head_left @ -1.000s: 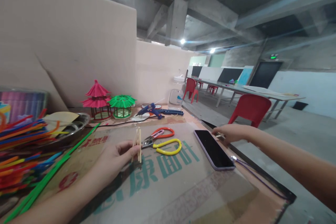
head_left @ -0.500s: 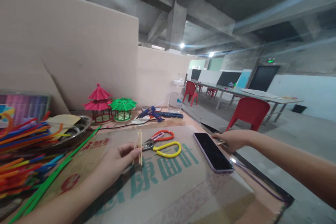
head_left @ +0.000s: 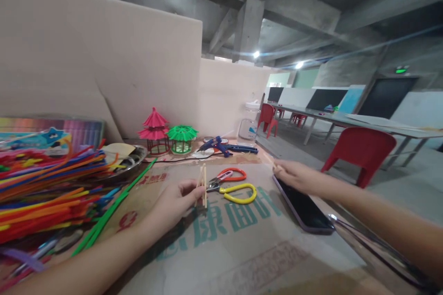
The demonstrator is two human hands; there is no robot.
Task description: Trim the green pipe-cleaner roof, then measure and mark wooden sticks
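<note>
My left hand [head_left: 175,203] pinches a small bundle of thin wooden sticks [head_left: 203,185], held upright over the cardboard-covered table [head_left: 242,249]. Just right of them lie yellow-handled snips [head_left: 238,192] and orange-handled scissors [head_left: 231,174]. My right hand [head_left: 294,174] hovers above the top end of a black phone [head_left: 303,203], fingers closed on a thin wooden stick whose tip [head_left: 271,160] points left and away from me.
A heap of coloured sticks [head_left: 44,193] and a metal tray [head_left: 126,163] fill the left side. At the back stand a pink pavilion model [head_left: 154,131], a green one [head_left: 181,138] and a blue glue gun [head_left: 221,145]. A red chair [head_left: 362,150] stands to the right.
My right hand lifted a thin stick from the table edge beside the phone and came left over the phone's top. The view turned right; my left hand kept its sticks.
</note>
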